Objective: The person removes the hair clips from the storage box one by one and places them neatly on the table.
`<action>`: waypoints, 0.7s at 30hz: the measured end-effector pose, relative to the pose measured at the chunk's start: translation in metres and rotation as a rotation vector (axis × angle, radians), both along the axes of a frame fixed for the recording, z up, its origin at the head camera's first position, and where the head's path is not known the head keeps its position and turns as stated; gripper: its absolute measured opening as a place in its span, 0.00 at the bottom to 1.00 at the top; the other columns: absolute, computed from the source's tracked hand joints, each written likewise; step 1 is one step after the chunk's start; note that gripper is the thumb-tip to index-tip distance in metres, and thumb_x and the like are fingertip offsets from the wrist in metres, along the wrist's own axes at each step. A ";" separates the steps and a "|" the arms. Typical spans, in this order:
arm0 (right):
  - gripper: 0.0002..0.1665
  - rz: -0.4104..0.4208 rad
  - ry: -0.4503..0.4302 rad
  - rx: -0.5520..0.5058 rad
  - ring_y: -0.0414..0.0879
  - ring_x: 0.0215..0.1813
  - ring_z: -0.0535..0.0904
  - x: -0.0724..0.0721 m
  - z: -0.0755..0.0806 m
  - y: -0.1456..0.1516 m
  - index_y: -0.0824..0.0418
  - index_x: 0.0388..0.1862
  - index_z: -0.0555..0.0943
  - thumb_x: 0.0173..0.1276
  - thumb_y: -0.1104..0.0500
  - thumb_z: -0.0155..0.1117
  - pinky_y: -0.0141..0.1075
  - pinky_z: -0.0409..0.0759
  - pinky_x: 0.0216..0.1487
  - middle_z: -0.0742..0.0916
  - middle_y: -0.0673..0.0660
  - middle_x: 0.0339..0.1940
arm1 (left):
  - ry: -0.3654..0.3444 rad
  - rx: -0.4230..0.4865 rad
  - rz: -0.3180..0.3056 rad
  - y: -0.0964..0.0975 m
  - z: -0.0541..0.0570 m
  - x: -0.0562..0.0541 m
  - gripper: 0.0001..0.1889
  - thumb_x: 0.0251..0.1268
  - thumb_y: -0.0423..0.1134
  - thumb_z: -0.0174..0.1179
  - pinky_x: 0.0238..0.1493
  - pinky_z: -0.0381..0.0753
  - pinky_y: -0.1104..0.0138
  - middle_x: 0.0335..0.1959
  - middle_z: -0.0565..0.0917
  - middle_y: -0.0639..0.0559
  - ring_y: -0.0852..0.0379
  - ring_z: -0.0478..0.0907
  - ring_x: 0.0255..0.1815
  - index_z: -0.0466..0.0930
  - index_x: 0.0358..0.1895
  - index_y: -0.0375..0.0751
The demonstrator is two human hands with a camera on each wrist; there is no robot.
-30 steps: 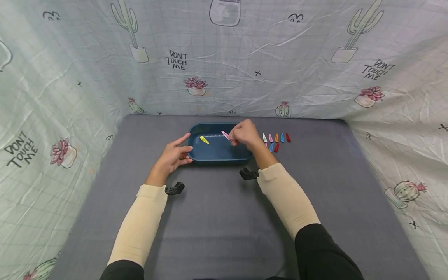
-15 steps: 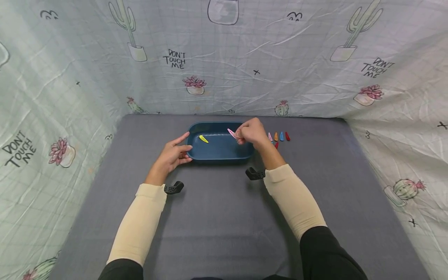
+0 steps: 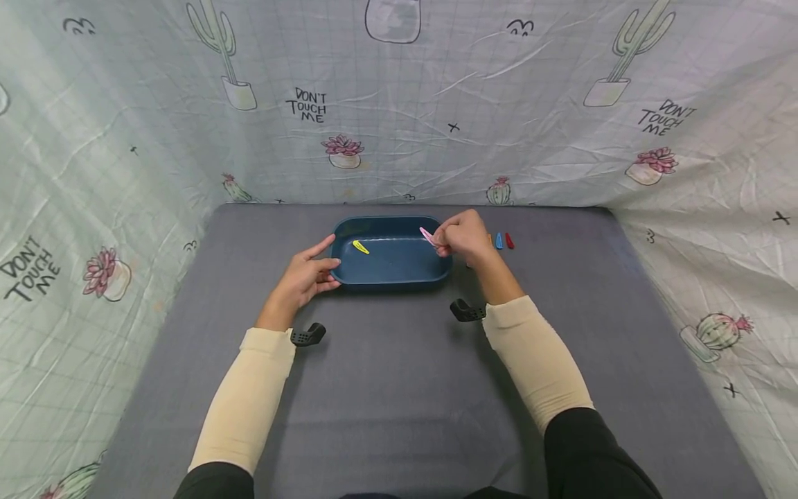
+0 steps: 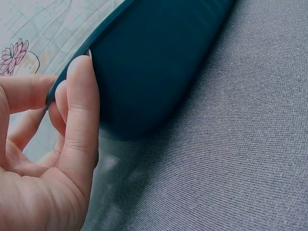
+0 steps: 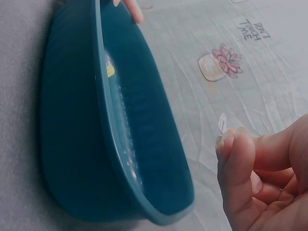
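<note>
A dark blue tray (image 3: 393, 263) with rounded corners lies on the grey cloth, seen at the middle of the head view. My left hand (image 3: 303, 278) grips its left rim between thumb and fingers; the left wrist view shows the fingertips on the tray's edge. Inside the tray, toward the left end, lies a yellow hair clip (image 3: 360, 247). Between thumb and fingertips my right hand (image 3: 464, 237) pinches a pink hair clip (image 3: 427, 235), raised at the tray's right end. The same clip (image 5: 222, 123) looks pale in the right wrist view.
Right of the tray, a blue hair clip (image 3: 499, 241) and a red hair clip (image 3: 510, 240) lie on the grey cloth (image 3: 386, 388). The right hand and forearm hide other clips there. A printed curtain (image 3: 399, 104) stands behind and along both sides.
My right hand has moved right with the pink clip, from above the tray's middle to its right end, covering more of the loose clips. The left hand keeps its grip on the rim.
</note>
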State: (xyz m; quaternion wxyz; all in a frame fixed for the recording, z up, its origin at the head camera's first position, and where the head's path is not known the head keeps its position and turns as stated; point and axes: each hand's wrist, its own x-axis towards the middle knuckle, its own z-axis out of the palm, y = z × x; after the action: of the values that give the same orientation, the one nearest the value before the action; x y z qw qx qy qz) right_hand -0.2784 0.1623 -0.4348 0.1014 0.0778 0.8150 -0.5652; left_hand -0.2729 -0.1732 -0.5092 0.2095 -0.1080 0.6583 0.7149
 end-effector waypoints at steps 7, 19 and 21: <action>0.07 -0.027 0.006 -0.016 0.41 0.21 0.81 0.004 -0.002 0.013 0.75 0.39 0.86 0.72 0.69 0.64 0.35 0.89 0.32 0.84 0.57 0.25 | -0.002 0.008 0.009 0.000 -0.001 -0.001 0.36 0.74 0.33 0.63 0.34 0.89 0.66 0.36 0.76 0.50 0.61 0.75 0.23 0.66 0.78 0.71; 0.08 -0.076 0.006 0.014 0.42 0.20 0.81 0.013 -0.005 0.035 0.74 0.39 0.87 0.71 0.69 0.63 0.32 0.81 0.22 0.84 0.55 0.21 | 0.012 -0.016 0.008 0.001 -0.001 0.001 0.35 0.75 0.34 0.62 0.35 0.89 0.66 0.36 0.75 0.51 0.61 0.75 0.25 0.67 0.78 0.73; 0.08 -0.079 -0.011 0.026 0.42 0.20 0.82 0.014 -0.005 0.038 0.72 0.40 0.87 0.71 0.68 0.63 0.32 0.76 0.20 0.85 0.54 0.21 | 0.014 -0.018 0.004 0.001 -0.001 0.002 0.36 0.75 0.34 0.62 0.35 0.89 0.66 0.36 0.75 0.50 0.61 0.75 0.25 0.66 0.78 0.72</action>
State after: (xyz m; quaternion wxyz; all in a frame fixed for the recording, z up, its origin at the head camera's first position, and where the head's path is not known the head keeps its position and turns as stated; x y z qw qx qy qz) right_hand -0.2642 0.2006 -0.4399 0.0824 0.1144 0.8181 -0.5576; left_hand -0.2714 -0.1718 -0.5101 0.2026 -0.1060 0.6658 0.7102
